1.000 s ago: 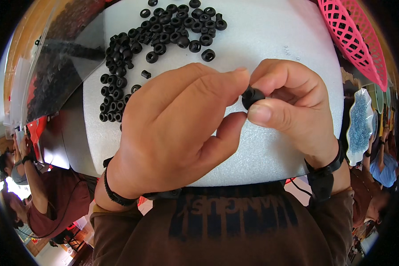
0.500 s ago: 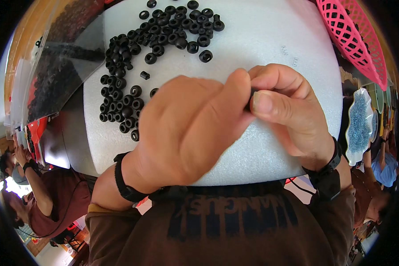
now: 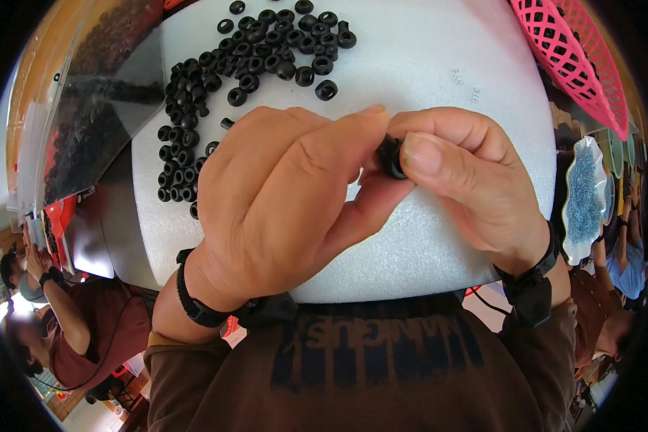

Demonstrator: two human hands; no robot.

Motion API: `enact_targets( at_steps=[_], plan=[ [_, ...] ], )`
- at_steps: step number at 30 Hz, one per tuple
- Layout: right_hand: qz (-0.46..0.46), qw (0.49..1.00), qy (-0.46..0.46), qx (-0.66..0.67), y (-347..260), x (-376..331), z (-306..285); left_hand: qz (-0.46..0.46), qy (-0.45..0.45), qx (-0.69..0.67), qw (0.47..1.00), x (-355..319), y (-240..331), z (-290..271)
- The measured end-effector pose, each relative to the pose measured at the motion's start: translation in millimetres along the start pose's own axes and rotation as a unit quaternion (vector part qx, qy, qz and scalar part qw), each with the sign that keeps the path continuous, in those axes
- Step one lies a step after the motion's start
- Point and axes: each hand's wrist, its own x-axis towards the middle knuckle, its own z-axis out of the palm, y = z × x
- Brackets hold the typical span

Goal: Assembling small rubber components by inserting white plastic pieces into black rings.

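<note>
My left hand [image 3: 281, 194] and my right hand [image 3: 475, 176] meet above a white foam-like work surface [image 3: 425, 252]. Between their fingertips is a small, glossy black rounded part [image 3: 391, 156], partly hidden by the fingers. The right thumb and fingers pinch it from one side, while the left thumb and fingers close around it from the other. Beyond the left hand lie many loose black ring-like parts [image 3: 270, 50], round with holes through them. One small black cylindrical piece [image 3: 227, 123] shows just past the left knuckles.
A clear plastic bag [image 3: 101, 108] of dark parts lies at the far left. At the far right stands a pink lattice basket [image 3: 569, 57], with a scalloped white dish [image 3: 579, 248] of bluish beads nearer. People sit on both sides, one in a maroon shirt [image 3: 111, 331] at left.
The left hand has tilted and shifted slightly left, its index finger lifting, so more of the black part shows. The right hand stays nearly in place, still pinching.
</note>
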Motion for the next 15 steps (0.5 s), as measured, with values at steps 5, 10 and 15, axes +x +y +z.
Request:
enact_targets(
  at_steps=[5, 10, 15],
  plan=[
    [-0.027, 0.999, 0.008, -0.022, 3, 1, 0, -0.001, 0.013, 0.002, 1.000, -3, -1, 5],
    [-0.079, 0.992, 0.024, -0.096, 12, 2, -1, -0.032, 0.016, 0.011, 0.999, -5, 8, 9],
    [-0.095, 0.987, 0.028, -0.124, 13, 2, -1, -0.003, 0.034, 0.029, 0.999, -3, 2, 11]
  ],
)
